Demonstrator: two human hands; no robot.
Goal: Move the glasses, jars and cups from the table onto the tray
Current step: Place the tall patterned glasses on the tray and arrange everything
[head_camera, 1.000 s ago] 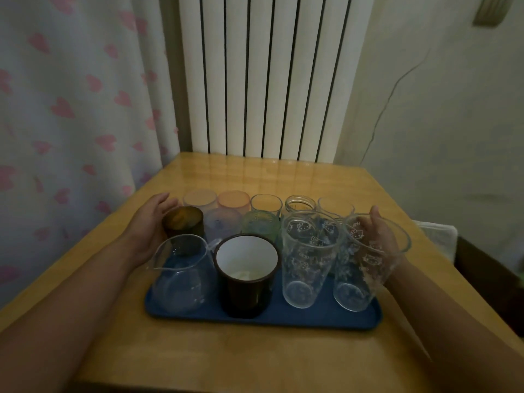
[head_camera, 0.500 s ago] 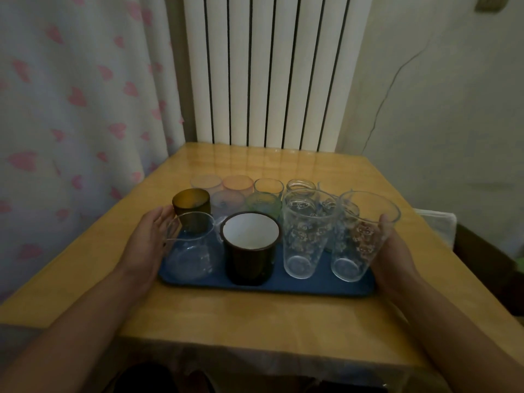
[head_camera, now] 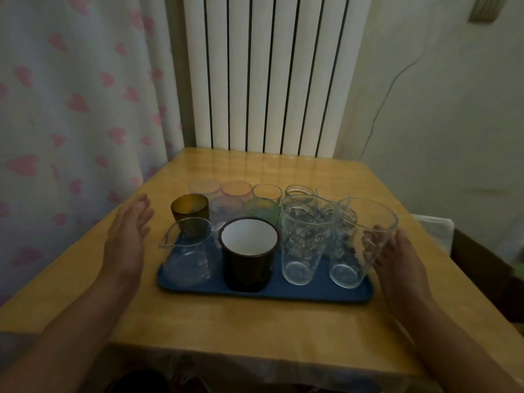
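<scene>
Centrally, a blue tray (head_camera: 283, 292) is shown on the wooden table (head_camera: 255, 330), loaded with glassware: a clear spouted pitcher (head_camera: 191, 255) at lower left of the group, a dark mug with white interior (head_camera: 248, 258) beside it, and two tall printed glasses (head_camera: 304, 239) toward the right. Behind these, an amber cup (head_camera: 190, 208), pastel tumblers (head_camera: 226, 207), a green tumbler (head_camera: 261, 209) and a small jar (head_camera: 299, 191) are seen, seemingly on the tray, though its far edge is hidden. The left hand (head_camera: 126, 239) is held released, fingers straight, apart from the pitcher. The right hand (head_camera: 397, 265) is laid against the rightmost tall glass (head_camera: 360, 242), partly seen through it; whether it is grasped cannot be told. The loading is judged nearly complete. This glass is best settled upright, without knocking its neighbour, before contact is broken.
</scene>
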